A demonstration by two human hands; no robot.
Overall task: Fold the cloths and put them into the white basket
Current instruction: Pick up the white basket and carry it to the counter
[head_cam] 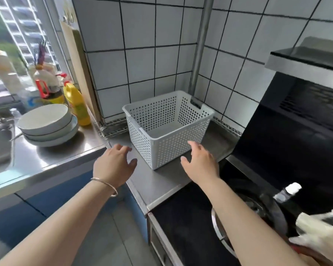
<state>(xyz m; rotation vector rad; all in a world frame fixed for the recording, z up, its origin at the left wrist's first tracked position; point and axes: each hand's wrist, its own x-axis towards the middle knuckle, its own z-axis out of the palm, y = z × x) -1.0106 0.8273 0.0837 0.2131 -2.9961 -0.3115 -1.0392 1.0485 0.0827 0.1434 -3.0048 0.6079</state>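
both hands are spread and hold nothing, the left hand [114,166] just beside the near left corner of the white basket [168,129] and the right hand [200,163] at its near right wall, the basket standing on the steel counter [158,181] in the tiled corner. it looks like light, stiff perforated plastic, best taken by the rim or the handle cut-outs. a pale blurred cloth [321,233] lies at the lower right by the stove, likely soft and limp, so pinch it at the corners.
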